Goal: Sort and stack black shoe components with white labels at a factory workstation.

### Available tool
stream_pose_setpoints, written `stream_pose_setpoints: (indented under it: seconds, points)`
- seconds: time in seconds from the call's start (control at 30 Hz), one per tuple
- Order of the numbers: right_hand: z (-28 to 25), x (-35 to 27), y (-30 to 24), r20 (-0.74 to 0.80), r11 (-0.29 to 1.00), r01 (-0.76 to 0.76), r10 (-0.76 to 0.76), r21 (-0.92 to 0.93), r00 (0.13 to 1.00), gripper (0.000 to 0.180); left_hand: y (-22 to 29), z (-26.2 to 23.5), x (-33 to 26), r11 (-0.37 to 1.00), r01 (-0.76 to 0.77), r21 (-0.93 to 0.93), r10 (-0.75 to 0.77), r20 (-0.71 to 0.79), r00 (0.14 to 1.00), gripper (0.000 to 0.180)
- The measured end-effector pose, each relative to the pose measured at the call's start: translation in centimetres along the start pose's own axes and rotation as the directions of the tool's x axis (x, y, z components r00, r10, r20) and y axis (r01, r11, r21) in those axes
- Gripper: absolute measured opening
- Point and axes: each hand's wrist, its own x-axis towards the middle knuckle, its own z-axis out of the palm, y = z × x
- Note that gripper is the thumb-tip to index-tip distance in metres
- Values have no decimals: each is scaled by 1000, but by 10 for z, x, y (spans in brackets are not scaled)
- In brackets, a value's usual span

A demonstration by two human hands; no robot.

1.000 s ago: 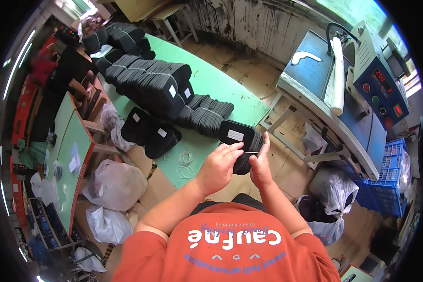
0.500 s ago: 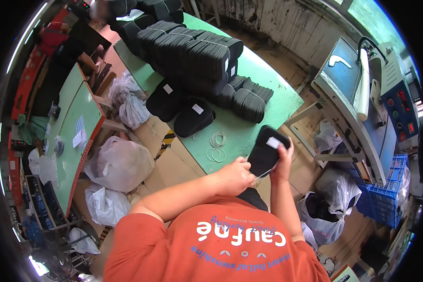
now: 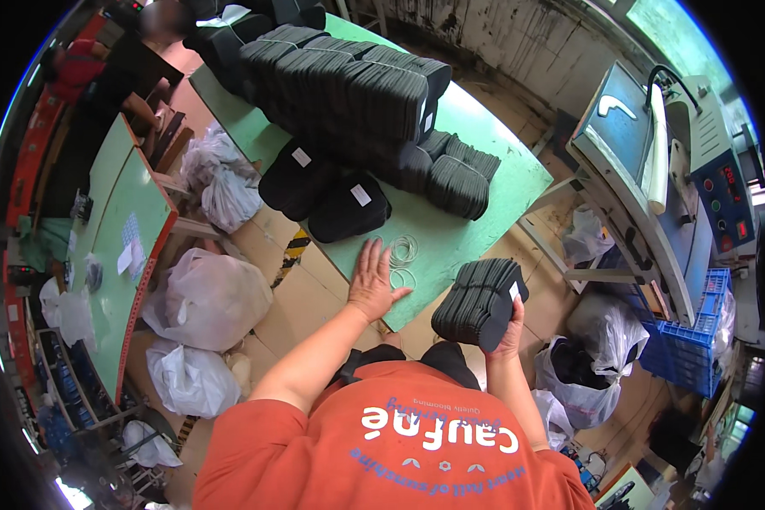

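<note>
Evidently, we see bundles (image 3: 462, 181) already banded on the worktop (image 3: 512, 157), the right hand (image 3: 509, 330) gripping a stack of black pads (image 3: 476, 299), no band discernible, near its corner, and the left hand (image 3: 371, 287) spread empty beside loose bands (image 3: 404, 248).

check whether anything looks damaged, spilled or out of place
The wall beyond the green table looks odd: dark streaks run down its pale surface, as if stained. The stacked black pads in the right hand show no visible damage.

Wide fisheye on head, facing down, shirt (image 3: 331, 425) near, hands (image 3: 371, 285) farther.
</note>
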Motion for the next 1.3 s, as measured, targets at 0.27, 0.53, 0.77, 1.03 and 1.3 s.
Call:
stream_pose_setpoints:
  seconds: [0.27, 0.53, 0.77, 1.03, 1.3]
  points:
    - [2, -4, -12, -63, 996, -77, 74, -54, 995, 56, 35, 53, 81, 977, -141, -158, 111, -185, 977, 45]
    - [-1, 5, -28, -56, 990, -122, 119, -68, 991, 58, 40, 6, 48, 998, 20, -60, -31, -185, 982, 68]
    - [-3, 3, -29, -84, 986, -158, 153, -48, 985, 55, 45, 56, 60, 990, 109, 93, -116, 75, 990, 80]
    - [5, -5, -20, -122, 986, -161, 153, -53, 981, 52, 59, 54, 100, 904, -193, -381, 33, -389, 921, 32]
    - [55, 38, 60, 26, 976, -135, 141, -171, 990, 58, 11, -64, 30, -54, 329, -943, -103, 333, 937, 71]
